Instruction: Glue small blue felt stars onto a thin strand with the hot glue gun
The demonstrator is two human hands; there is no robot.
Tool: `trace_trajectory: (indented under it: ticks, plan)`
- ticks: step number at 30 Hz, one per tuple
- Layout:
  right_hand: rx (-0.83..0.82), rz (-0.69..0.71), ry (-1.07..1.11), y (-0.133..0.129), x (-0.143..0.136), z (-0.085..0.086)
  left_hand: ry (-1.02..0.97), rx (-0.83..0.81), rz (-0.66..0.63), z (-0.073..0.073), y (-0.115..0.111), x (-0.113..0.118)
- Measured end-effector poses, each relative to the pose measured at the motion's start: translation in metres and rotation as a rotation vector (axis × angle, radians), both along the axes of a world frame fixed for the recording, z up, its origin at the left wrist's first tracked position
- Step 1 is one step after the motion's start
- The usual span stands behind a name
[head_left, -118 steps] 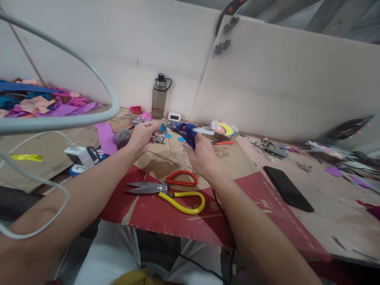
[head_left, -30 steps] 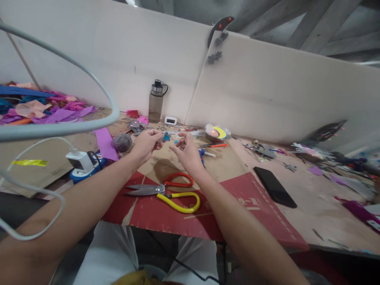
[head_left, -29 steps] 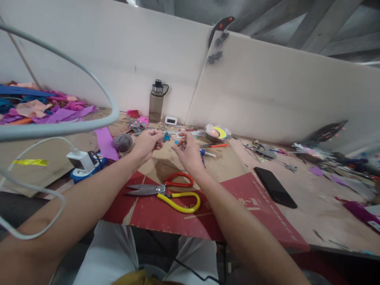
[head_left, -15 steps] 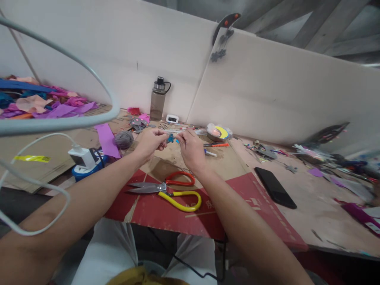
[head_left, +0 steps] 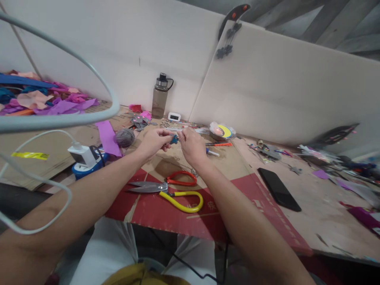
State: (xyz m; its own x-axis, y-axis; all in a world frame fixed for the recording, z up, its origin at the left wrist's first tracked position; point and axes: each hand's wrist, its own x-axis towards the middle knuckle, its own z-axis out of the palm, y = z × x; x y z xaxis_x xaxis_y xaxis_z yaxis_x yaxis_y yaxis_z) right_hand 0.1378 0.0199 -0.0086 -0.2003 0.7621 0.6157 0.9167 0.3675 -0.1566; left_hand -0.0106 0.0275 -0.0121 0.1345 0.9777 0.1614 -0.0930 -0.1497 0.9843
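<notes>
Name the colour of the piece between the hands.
The piece is blue; the head view shows it.

The left hand (head_left: 152,142) pinches a small blue flower (head_left: 174,139) at its fingertips, above a flattened sheet of cardboard (head_left: 178,221). The right hand (head_left: 193,147) is curled just beside the flower; whether its fingertips grip anything is too small to tell. Nearer the person, scissors (head_left: 164,187) with one red and one yellow handle lie on the cardboard, blades pointing left. A ball of grey yarn (head_left: 125,137) sits left of the left hand. Behind the hands, a capped water bottle (head_left: 159,99) stands upright near a white digital clock (head_left: 174,116). A black smartphone (head_left: 279,190) rests on the surface (head_left: 326,213) at right.
</notes>
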Motion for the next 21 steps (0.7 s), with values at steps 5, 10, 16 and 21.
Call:
trace_trajectory:
  ticks: [5, 10, 16, 21]
  plan:
    - [-0.024, -0.042, -0.018, 0.0, 0.0, 0.001, -0.006, -0.006, -0.059, -0.003, 0.001, 0.0]
    - [-0.093, 0.013, 0.03, -0.004, 0.002, 0.005, 0.023, -0.033, -0.045, 0.0, -0.002, 0.002]
    - [-0.063, 0.24, 0.205, -0.008, 0.011, 0.002, 0.074, -0.048, -0.033, -0.002, 0.002, 0.0]
    - [-0.015, 0.31, 0.204, -0.009, 0.021, 0.006, 0.092, -0.04, -0.027, -0.006, 0.006, -0.003]
